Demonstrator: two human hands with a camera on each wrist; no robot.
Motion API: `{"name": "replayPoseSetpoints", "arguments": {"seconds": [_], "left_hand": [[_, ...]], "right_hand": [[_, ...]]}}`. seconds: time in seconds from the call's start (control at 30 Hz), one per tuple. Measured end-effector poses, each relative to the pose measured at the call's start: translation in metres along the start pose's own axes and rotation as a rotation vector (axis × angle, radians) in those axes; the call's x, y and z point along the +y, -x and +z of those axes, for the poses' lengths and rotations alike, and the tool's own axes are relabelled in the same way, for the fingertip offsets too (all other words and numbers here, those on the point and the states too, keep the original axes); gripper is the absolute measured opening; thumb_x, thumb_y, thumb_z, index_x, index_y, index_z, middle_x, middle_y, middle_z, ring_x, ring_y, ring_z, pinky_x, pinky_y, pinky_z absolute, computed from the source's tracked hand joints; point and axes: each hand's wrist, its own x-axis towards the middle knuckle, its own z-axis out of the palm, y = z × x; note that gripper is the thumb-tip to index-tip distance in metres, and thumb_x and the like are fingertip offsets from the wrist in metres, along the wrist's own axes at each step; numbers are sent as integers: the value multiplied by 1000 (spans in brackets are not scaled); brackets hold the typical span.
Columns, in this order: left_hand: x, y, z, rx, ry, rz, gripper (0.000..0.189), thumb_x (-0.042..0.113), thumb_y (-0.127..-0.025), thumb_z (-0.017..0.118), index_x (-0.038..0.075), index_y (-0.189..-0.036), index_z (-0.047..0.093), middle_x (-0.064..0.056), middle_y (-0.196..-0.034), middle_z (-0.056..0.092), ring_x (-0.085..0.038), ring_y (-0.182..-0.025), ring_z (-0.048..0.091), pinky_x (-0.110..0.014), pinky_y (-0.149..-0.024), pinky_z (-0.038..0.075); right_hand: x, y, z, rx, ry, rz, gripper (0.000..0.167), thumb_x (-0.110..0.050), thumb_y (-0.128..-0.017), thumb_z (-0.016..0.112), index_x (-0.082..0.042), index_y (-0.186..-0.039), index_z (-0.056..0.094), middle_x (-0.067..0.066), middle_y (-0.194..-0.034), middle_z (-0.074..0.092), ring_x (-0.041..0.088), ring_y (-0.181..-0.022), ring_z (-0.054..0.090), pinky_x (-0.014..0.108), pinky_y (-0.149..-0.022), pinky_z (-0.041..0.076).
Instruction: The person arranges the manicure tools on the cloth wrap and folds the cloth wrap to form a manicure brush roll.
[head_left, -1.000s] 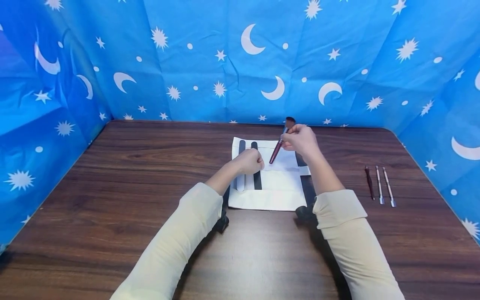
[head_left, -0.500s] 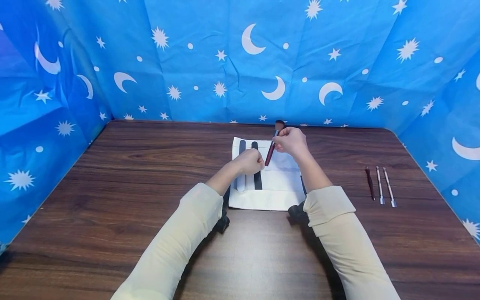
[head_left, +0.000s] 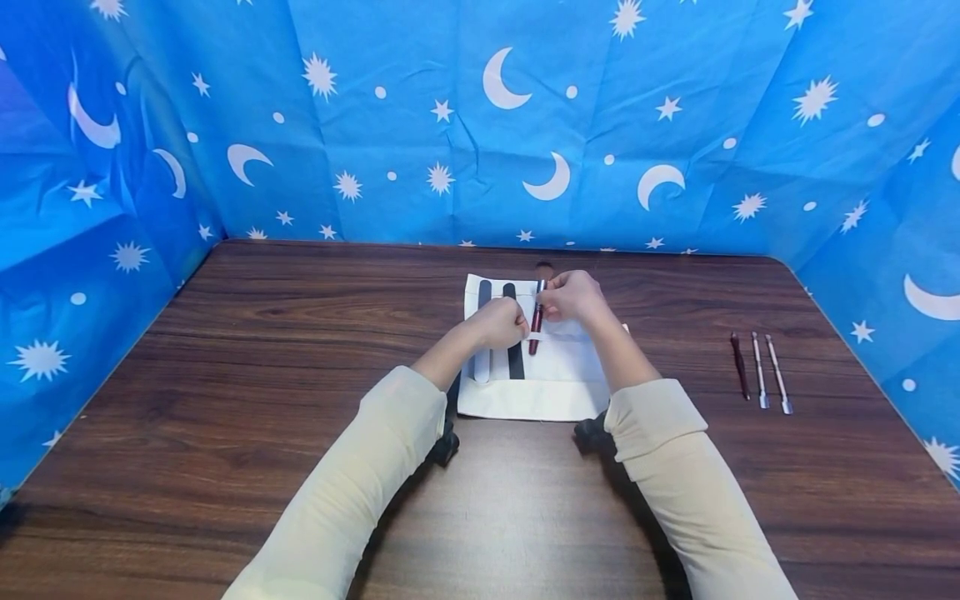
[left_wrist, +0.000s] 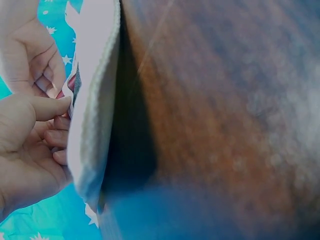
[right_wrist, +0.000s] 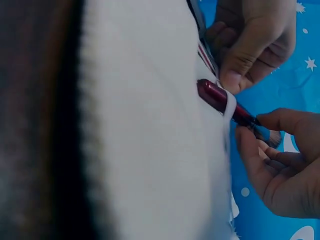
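Observation:
A white fabric roll-up pouch (head_left: 566, 400) lies unrolled on the table, with a pale grey nail file (head_left: 482, 358) and a black nail file (head_left: 514, 362) lying on its left part. My left hand (head_left: 497, 323) pinches the white elastic band (right_wrist: 230, 106) at the pouch's middle. With thumb and fingers, my right hand (head_left: 576, 296) pinches a makeup brush (head_left: 536, 323) near its metal collar. The brush's dark red handle (right_wrist: 212, 95) passes through the band, its end out on the near side. Its bristles point toward the back edge.
To the right lie a dark red slim tool (head_left: 739, 367) and two silver metal tools (head_left: 761, 371) with flat ends. A blue curtain (head_left: 450, 125) with moons and stars encloses the back and sides of the wooden table (head_left: 300, 350).
My right hand has brought the brush left and toward me, and its handle end has slid through the elastic band. The left hand has stayed in place.

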Motion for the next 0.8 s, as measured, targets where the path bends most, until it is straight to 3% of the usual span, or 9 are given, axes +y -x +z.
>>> {"name": "replayPoseSetpoints", "arguments": {"seconds": [0.23,0.43,0.57,0.7,0.8], "left_hand": [[-2,-1,1,14,9,9,38,5,-91,51,11,-54,45,3,-47,36,-10,-45,36,-21,-49,29],[-2,0,0,23,18,35,41,3,-90,51,11,-51,41,4,-45,31,-9,-42,31,-21,-47,27],[-2,0,0,20,15,42,41,3,-90,50,11,-51,40,4,-45,30,-9,-41,30,-21,-46,26],[-3,0,0,19,15,46,41,3,-89,50,11,-51,39,4,-45,29,-9,-41,29,-21,-46,26],[-4,0,0,15,14,47,42,2,-89,50,11,-50,38,4,-44,28,-8,-41,28,-21,-46,25]], "right_hand": [[4,7,5,-104,20,0,13,-7,-83,61,4,-91,56,5,-68,55,9,-59,55,23,-61,51],[5,9,8,-131,-37,2,15,-5,-85,57,5,-96,54,8,-78,53,9,-62,52,21,-61,49],[6,7,10,-153,-91,24,27,-12,-89,54,6,-109,50,8,-82,51,10,-64,52,20,-60,48],[6,5,11,-144,-124,20,35,-23,-95,49,3,-118,45,10,-81,51,13,-61,53,22,-56,48],[7,3,13,-132,-119,8,30,-21,-96,47,2,-115,46,11,-77,51,14,-56,54,23,-53,48]]}}
